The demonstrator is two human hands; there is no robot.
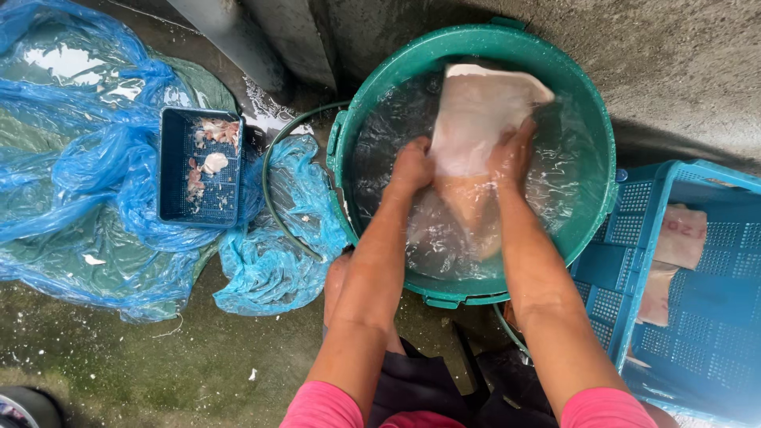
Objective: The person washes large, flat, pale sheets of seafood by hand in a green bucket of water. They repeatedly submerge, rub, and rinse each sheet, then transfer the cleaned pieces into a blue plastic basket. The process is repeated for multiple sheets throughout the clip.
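Note:
A round green tub (596, 127) full of water stands on the wet concrete in front of me. In it lies a large pale, pinkish slab of meat or skin (476, 119), its far end lifted out of the water. My left hand (411, 168) grips the slab's left edge with closed fingers. At the slab's right edge my right hand (511, 154) holds on too. Both forearms reach down into the tub.
A blue plastic crate (713, 317) at the right holds more pale pieces (680, 238). A small dark blue tray (170, 194) with scraps lies at the left on crumpled blue plastic sheeting (71, 198). A green hose (273, 206) curves beside the tub. A concrete wall is behind.

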